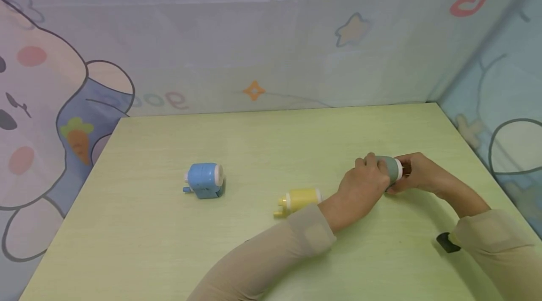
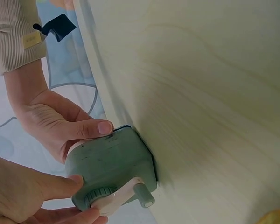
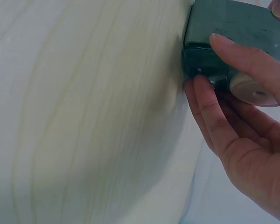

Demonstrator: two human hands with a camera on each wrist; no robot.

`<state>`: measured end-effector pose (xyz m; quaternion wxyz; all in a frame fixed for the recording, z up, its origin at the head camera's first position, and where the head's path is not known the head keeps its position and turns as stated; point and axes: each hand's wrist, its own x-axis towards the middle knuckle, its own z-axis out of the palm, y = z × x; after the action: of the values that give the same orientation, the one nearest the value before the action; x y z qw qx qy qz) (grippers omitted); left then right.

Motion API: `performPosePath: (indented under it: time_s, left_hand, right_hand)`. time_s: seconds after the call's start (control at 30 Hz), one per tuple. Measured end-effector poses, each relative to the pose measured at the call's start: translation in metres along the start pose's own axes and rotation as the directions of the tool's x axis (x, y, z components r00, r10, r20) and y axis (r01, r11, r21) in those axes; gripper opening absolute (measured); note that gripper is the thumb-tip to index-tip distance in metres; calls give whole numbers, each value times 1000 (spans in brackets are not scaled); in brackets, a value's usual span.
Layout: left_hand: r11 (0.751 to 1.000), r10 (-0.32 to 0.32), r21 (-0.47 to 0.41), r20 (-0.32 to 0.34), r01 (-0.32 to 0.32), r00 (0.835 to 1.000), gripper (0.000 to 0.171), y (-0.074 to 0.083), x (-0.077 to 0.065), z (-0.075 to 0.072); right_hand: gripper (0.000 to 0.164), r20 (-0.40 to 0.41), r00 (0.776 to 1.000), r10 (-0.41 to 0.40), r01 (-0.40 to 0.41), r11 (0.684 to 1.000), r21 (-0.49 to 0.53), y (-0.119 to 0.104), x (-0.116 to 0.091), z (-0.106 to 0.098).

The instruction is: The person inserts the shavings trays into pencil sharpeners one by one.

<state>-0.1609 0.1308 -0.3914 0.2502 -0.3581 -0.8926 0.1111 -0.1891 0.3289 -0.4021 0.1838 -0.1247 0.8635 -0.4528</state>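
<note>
A green crank pencil sharpener [image 2: 114, 156] is between both hands over the right part of the table. My left hand [image 1: 364, 181] grips its crank end, the thumb on the body and fingertips by the pale crank arm [image 2: 116, 197]. From the opposite end my right hand [image 1: 419, 174] holds it. In the right wrist view, the right thumb lies along the side, with fingertips [image 3: 201, 84] against the dark drawer and the round pale end cap [image 3: 252, 89] near the palm. A yellow sharpener [image 1: 301, 199] lies beside my left wrist, partly hidden by the sleeve.
A blue sharpener [image 1: 204, 180] stands on the left half of the light wooden table [image 1: 139, 235]. Printed cloth [image 1: 220, 33] hangs behind and at the sides. A dark strap end [image 1: 448, 242] sticks out from the right sleeve.
</note>
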Motion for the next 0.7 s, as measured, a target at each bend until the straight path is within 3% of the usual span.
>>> performPosePath:
  time_s: [0.3, 0.53, 0.7]
  left_hand:
    - [1000, 3, -10, 1, -3, 1000, 30, 1, 0, 0]
    - [1000, 1, -11, 0, -1, 1000, 30, 1, 0, -1]
    - [1000, 5, 12, -37, -4, 999, 28, 1, -2, 0]
  right_hand:
    - [45, 15, 999, 31, -32, 999, 43, 0, 1, 1]
    - [48, 10, 999, 52, -53, 998, 22, 0, 0, 1]
    - [49, 0, 999, 51, -51, 999, 17, 0, -2, 2]
